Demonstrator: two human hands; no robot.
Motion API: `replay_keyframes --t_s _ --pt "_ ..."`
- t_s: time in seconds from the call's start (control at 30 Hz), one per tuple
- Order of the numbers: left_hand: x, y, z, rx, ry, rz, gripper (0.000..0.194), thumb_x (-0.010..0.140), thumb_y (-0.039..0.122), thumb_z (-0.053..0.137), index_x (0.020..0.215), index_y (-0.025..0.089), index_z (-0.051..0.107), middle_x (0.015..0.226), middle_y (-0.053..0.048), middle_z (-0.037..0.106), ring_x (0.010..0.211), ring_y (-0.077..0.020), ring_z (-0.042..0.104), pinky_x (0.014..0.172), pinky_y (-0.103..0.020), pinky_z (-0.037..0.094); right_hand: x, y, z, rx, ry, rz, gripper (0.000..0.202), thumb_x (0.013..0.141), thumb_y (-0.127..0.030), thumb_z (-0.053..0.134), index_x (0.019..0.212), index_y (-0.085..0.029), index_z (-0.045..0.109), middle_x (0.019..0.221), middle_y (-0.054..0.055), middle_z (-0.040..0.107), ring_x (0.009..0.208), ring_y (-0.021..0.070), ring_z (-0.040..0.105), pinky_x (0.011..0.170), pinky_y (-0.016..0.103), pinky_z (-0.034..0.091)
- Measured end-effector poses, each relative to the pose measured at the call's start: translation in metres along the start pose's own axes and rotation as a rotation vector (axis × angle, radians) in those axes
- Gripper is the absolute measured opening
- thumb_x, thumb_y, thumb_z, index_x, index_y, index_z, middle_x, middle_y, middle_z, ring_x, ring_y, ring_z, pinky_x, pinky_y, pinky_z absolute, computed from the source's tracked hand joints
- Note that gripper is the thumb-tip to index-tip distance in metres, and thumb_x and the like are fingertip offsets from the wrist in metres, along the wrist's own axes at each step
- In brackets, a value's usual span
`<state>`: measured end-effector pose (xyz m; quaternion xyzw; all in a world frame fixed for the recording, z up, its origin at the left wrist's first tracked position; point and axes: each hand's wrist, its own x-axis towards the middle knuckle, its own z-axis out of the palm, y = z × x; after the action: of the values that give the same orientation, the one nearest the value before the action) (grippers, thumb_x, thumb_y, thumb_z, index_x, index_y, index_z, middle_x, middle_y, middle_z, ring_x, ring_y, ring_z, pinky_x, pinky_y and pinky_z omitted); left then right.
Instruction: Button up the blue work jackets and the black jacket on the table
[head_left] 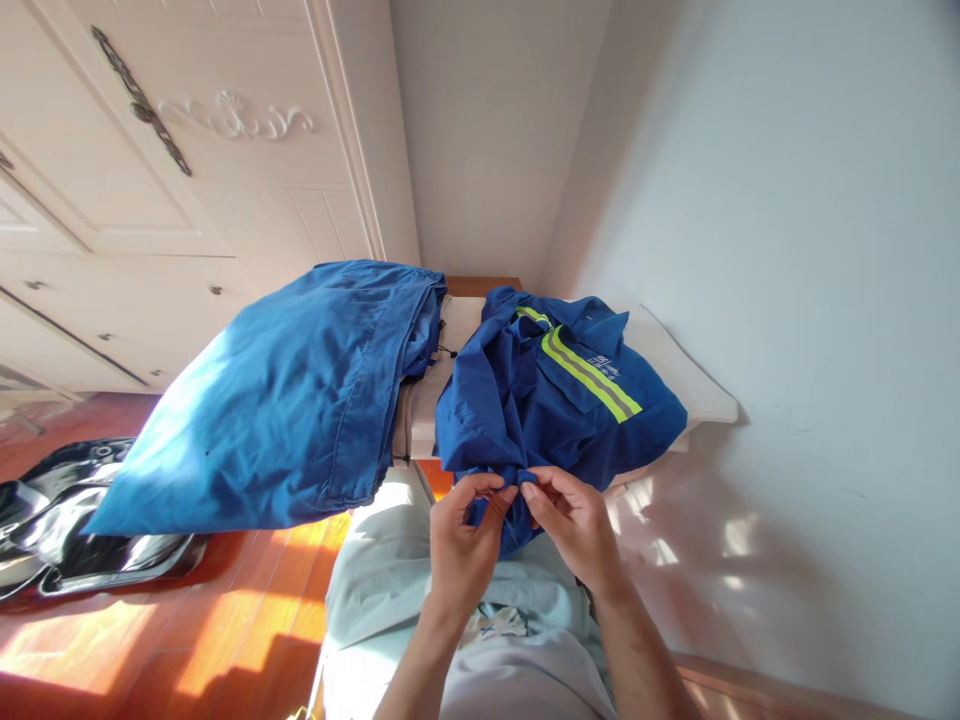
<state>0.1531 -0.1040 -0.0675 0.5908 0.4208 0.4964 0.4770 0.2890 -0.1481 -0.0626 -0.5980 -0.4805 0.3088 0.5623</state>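
Left hand and right hand pinch the jacket past the near edge of the counter, where a hard tug could drag it off.

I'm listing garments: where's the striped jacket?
Head view, right of centre: the jacket lies beside the plain blue cloth, pinched by left hand and right hand.

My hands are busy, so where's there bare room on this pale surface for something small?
The pale surface is bare between the striped jacket and the wall, and narrowly between jacket and blue cloth. It's crowded at the jacket's near side, where left hand and right hand pinch it.
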Motion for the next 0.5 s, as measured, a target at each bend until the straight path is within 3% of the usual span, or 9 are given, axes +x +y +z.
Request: replay_keyframes --t_s 0.3,0.5 --pt "0.001 -0.005 0.005 -0.285 0.080 -0.165 0.023 0.073 0.037 0.082 0.079 0.017 0.073 0.066 0.000 0.067 0.059 -0.0105 0.057 0.055 -0.019 0.045 -0.002 -0.008 0.008 0.084 -0.042 0.016 0.031 0.091 -0.049 0.061 0.087 -0.018 0.065 0.064 -0.002 0.053 0.050 0.0087 0.046 0.043 0.017 0.041" --pt "0.000 -0.004 0.006 -0.299 0.119 -0.150 0.021 0.075 0.036 0.081 0.080 0.018 0.072 0.069 0.000 0.067 0.062 -0.0105 0.058 0.056 -0.018 0.046 -0.002 -0.007 0.012 0.031 -0.003 -0.045 0.024 0.092 -0.041 0.062 0.087 -0.018 0.067 0.064 -0.002 0.055 0.051 0.0082 0.046 0.045 0.017 0.040"
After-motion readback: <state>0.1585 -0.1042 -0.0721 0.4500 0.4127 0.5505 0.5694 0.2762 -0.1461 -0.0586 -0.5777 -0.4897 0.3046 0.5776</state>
